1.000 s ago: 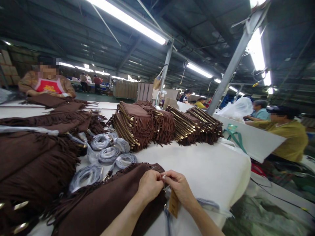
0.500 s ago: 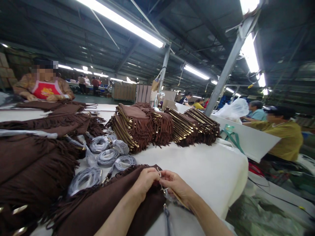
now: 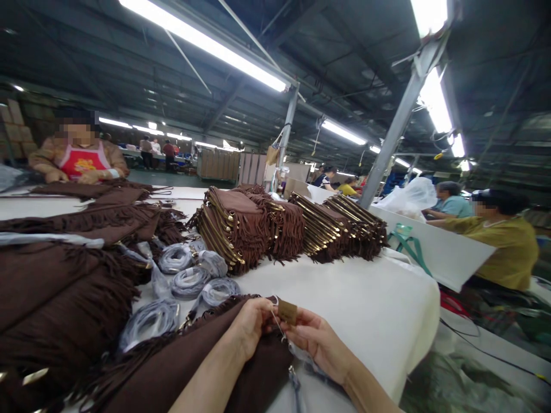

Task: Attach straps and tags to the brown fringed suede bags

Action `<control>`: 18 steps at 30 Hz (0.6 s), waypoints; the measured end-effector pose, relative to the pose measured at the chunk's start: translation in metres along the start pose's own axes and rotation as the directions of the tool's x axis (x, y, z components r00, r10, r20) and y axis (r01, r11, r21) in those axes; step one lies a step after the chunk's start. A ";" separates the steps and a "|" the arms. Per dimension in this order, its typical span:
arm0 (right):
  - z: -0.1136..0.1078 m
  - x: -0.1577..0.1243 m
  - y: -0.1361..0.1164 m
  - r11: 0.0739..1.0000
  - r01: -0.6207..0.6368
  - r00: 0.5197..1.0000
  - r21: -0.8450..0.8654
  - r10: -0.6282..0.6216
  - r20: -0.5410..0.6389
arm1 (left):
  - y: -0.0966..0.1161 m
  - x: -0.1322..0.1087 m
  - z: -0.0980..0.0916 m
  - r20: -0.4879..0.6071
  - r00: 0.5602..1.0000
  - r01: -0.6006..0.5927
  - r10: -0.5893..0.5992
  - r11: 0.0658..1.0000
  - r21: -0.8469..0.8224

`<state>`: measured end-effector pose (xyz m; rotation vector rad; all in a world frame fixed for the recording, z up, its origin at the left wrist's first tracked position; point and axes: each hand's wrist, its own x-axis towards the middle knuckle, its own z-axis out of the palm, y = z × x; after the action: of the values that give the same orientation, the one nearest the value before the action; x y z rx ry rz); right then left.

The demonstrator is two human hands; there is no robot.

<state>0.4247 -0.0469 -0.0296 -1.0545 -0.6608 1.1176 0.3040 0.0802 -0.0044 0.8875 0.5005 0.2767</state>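
Note:
A dark brown fringed suede bag (image 3: 215, 361) lies in front of me on the white table. Over its far right corner, my left hand (image 3: 253, 324) pinches a thin light string (image 3: 276, 318). A small tan hang tag (image 3: 287, 312) sits between the thumb and fingers of my right hand (image 3: 316, 338), close to the left fingertips. The string runs down from the fingers towards a small metal ring at the bag's corner. Below the right hand, a metal clasp (image 3: 291, 371) with a grey wrapped strap rests by the bag's edge.
Coiled grey straps in plastic (image 3: 189, 282) lie left of centre. Stacked fringed bags with gold edges (image 3: 235, 215) stand behind them. More brown bags (image 3: 55, 292) cover the left side. A co-worker in a red apron (image 3: 84, 160) sits across; another person (image 3: 503, 241) works at the right.
The tan tag has swung up and now faces me between my right fingers; before, it hung edge-on below that hand. The hands stay close together over the bag.

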 end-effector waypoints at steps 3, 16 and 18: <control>-0.001 0.003 0.008 0.975 0.039 0.993 -0.217 -0.061 -0.097 | 0.000 0.001 -0.001 -0.012 1.000 -0.025 0.025 1.000 -0.005; 0.009 0.012 0.001 0.697 0.094 0.991 -0.711 -0.132 0.002 | -0.003 -0.006 0.001 0.256 0.823 -0.511 0.507 0.463 0.725; 0.004 0.009 0.002 0.726 0.076 0.989 -0.684 -0.140 -0.038 | 0.005 -0.009 -0.002 0.284 0.819 -0.508 0.499 0.401 0.762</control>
<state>0.4235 -0.0368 -0.0311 -1.6595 -1.0954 0.7120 0.2952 0.0807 0.0008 1.9959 0.3115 0.6285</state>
